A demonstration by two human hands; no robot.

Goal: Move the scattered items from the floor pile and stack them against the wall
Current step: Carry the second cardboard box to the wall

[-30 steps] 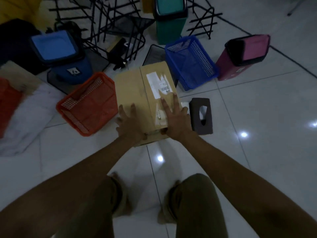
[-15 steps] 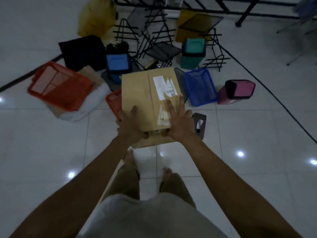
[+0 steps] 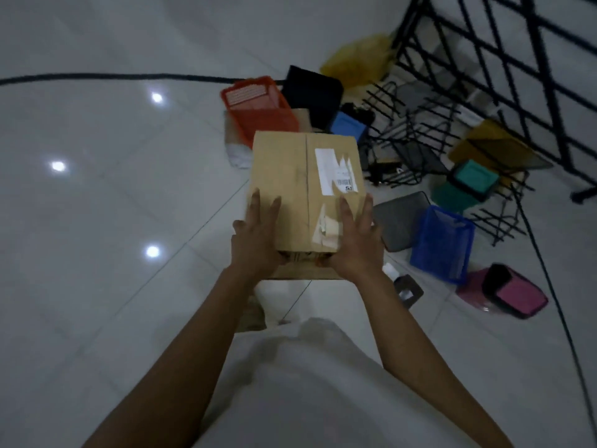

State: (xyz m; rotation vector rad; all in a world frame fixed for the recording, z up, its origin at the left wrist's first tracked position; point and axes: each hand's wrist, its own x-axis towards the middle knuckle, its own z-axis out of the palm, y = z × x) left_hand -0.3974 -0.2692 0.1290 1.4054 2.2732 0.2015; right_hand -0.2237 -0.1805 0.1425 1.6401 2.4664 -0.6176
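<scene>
The person stands over the pale tiled floor [image 3: 97,286] holding a cardboard box [image 3: 290,176] out in front, lifted clear of the tiles. The left hand [image 3: 258,236] lies on the box's near left corner, fingers stretched straight along the top; the right hand [image 3: 355,240] mirrors it on the near right corner, fingers flat beside a torn white shipping label [image 3: 334,171]. Both thumbs are hidden under the near end, so the box sits clamped between the two palms, its far end pointing away from the body.

Beyond and to the right of the box lies the pile: an orange basket [image 3: 258,108] at far left, a black bag [image 3: 311,90] and a yellow bag [image 3: 358,59] behind it, a blue-lidded bin [image 3: 350,126] just past the box's far edge. To the right are a grey mesh tray [image 3: 402,218], a blue basket [image 3: 442,244], a teal bin [image 3: 471,182], a pink bin [image 3: 513,294] on its side, and a small dark tissue box [image 3: 408,291] near the right forearm. Black wire racks [image 3: 416,130] tangle at the far right
</scene>
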